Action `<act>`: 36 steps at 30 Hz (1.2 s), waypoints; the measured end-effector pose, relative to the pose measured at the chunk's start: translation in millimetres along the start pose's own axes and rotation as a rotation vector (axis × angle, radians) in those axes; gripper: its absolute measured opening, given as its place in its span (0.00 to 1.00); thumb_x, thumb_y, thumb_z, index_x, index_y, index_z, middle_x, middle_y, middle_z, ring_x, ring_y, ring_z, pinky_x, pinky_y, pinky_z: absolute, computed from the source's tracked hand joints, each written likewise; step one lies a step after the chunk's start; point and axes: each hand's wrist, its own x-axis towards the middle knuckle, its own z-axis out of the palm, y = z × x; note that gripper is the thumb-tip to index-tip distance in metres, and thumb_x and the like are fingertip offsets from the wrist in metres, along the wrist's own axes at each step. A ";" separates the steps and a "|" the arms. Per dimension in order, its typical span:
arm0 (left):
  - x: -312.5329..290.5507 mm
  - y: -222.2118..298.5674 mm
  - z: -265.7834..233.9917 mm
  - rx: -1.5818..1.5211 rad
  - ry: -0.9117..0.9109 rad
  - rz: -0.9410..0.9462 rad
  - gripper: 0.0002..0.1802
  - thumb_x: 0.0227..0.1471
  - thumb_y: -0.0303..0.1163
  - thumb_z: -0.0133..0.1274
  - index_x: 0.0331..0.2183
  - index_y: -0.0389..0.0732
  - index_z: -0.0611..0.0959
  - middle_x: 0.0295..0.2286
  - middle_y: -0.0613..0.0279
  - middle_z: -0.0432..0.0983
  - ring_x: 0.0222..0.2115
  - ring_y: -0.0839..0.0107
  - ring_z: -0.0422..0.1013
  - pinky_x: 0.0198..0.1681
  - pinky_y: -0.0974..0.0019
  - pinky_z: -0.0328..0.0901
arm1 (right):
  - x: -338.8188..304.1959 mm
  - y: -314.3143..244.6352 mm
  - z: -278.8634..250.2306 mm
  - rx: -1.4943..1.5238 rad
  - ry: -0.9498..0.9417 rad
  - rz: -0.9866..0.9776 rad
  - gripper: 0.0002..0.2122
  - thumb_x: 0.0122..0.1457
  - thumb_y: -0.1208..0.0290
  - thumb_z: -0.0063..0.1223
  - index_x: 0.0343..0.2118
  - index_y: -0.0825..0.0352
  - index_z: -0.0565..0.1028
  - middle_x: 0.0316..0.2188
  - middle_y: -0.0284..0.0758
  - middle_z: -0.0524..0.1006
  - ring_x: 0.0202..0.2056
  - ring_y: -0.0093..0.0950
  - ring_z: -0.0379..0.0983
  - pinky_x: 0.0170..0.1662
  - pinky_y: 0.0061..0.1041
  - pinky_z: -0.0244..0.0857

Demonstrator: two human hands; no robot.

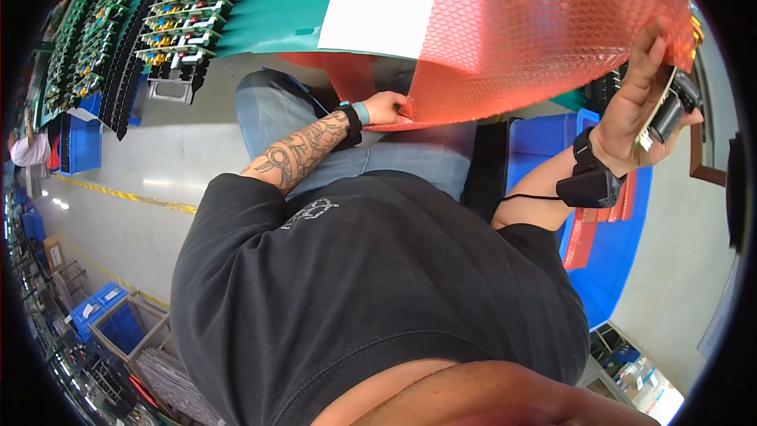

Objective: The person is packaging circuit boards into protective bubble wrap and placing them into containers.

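Observation:
A sheet of red translucent bubble wrap (544,39) hangs over the near edge of the green work surface above my lap. My left hand (385,109) is closed on its near lower edge, fingertips pinching the film. At the far right, my right hand (631,114) is raised and grips a circuit board (661,109) carrying black cylindrical parts. The board is seen nearly edge-on, and the right fingers lie against the wrap's right end. Part of the board is hidden by the hand and the wrap.
A white sheet (382,4) lies on the green mat (276,12). Racks of upright circuit boards (185,20) stand at the left. A blue bin (611,268) with red wrap pieces sits beside my right arm. Blue crates (98,308) stand on the floor at lower left.

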 end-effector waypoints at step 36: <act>-201.8 296.6 -121.0 -1.244 1.014 0.572 0.18 0.44 0.26 0.51 0.36 0.23 0.83 0.40 0.39 0.81 0.37 0.51 0.80 0.42 0.56 0.76 | -126.9 107.4 -88.8 -0.149 -0.106 0.556 0.40 0.62 0.49 0.60 0.64 0.81 0.59 0.67 0.64 0.55 0.46 0.45 0.81 0.41 0.34 0.82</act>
